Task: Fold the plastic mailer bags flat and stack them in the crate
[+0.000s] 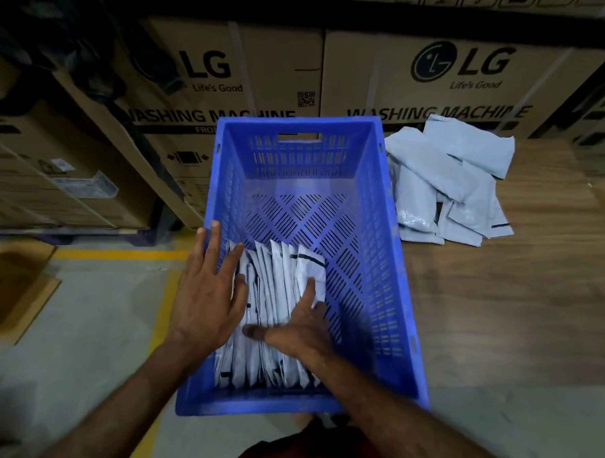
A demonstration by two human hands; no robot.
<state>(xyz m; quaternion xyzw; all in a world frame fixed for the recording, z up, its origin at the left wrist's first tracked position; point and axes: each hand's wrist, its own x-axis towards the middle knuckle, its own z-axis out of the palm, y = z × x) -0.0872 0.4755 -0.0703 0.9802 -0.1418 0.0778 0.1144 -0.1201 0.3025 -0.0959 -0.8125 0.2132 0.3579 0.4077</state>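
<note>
A blue perforated plastic crate (381, 255) sits in front of the person, partly on a grey concrete floor (86, 329) and partly on a brown wood-grain board (508, 312) at its right. Inside, at the near end, a row of folded pale grey plastic mailer bags (276, 284) with black strips stands on edge, packed side by side against the near wall; the far half of the slotted bottom is bare.

The left hand (208, 290) lies flat over the left side of the row, its fingers (230, 263) straight and spread, some reaching across the crate's left rim, and the palm pressing on the bags. The right hand (298, 329) rests on the right side of the row with fingers extended and loosely spread, thumb pointing left across the bag tops; it holds nothing in a curled grip.

Just beyond the crate's right wall, a loose heap of unfolded pale grey mailer bags (452, 181) lies on the board, overlapping one another. Behind everything stand large brown cardboard boxes (427, 77) printed with LG and "WASHING MACHINE". A yellow painted line (115, 254) runs across the floor at the left, near a flattened cardboard piece (6, 292).
</note>
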